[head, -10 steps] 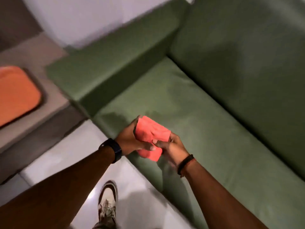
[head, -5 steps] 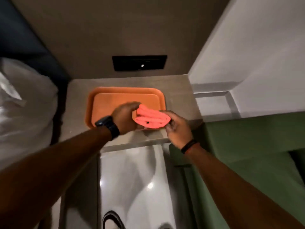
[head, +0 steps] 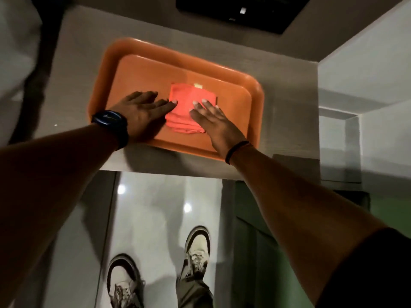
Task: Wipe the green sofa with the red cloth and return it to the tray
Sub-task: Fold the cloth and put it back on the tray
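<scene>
The red cloth [head: 189,107] has come down from mid-air onto the tray [head: 255,103], right of centre (folded); left hand [head: 142,112] and right hand [head: 213,121] lie open-palmed on its edges, probably flattening it.

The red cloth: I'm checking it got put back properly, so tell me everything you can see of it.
The red cloth is a soft, salmon-red fabric folded into a rough square of several layers, its edges showing at the near side. It lies flat inside the orange tray, right of centre, clear of the rim. The left hand and right hand lie open with fingertips resting on its left and right parts. A small pale tag or label shows at its far edge.
</scene>
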Demonstrator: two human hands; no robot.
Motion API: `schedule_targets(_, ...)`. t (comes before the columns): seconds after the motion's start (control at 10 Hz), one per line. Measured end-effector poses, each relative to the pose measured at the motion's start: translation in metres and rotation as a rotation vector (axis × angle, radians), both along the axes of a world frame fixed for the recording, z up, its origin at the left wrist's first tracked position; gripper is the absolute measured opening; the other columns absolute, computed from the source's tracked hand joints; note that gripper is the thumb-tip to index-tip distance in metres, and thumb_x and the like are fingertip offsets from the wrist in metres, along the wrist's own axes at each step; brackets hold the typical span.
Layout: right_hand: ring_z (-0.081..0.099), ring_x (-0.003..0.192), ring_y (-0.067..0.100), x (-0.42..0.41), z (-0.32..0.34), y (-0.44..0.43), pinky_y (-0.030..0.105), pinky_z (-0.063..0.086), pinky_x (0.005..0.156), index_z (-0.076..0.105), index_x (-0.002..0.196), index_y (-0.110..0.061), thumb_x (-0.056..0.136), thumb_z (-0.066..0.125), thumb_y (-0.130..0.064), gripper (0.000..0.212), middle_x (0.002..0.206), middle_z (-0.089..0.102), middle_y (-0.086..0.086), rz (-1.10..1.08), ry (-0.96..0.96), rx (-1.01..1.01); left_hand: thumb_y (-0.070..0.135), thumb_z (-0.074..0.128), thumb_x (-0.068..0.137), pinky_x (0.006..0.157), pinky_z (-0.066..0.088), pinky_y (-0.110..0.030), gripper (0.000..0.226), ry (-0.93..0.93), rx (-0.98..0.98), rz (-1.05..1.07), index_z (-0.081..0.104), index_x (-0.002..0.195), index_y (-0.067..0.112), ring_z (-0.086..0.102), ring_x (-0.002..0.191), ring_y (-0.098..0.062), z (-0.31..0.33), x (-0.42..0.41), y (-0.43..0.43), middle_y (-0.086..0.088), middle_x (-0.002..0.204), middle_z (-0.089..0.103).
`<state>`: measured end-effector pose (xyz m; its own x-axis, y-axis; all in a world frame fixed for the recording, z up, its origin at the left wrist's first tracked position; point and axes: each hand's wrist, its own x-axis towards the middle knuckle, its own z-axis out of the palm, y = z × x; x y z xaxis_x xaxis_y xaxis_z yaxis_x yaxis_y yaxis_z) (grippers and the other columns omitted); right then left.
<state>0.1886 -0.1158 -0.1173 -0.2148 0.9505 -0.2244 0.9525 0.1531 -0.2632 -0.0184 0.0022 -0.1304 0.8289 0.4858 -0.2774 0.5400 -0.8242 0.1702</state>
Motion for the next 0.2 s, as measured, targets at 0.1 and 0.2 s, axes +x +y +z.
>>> schedule_targets(0.1,0.018,0.141,0.037,0.002,-0.002,-0.003,0.052,0.017,0.116,0.035,0.139,-0.004,0.088,0.01,0.006,0.058,0.151,0.027,0.019,-0.038,0.027,0.009,0.033,0.038,0.098,0.115,0.012,-0.047,0.061,0.033,0.034,0.009,0.01,0.151,0.024,0.012,0.144,-0.031,-0.001,0.0,-0.004,-0.008,0.156,0.024)
schedule_targets(0.2,0.012,0.143,0.031,0.004,0.014,0.006,0.046,0.014,0.117,0.027,0.143,-0.009,0.084,0.007,-0.001,0.063,0.155,0.019,0.014,0.009,-0.037,-0.04,0.027,0.04,0.097,0.116,0.005,-0.044,0.066,0.212,0.062,0.002,0.002,0.151,0.028,0.0,0.145,-0.029,0.014,0.01,0.005,-0.007,0.16,0.005)
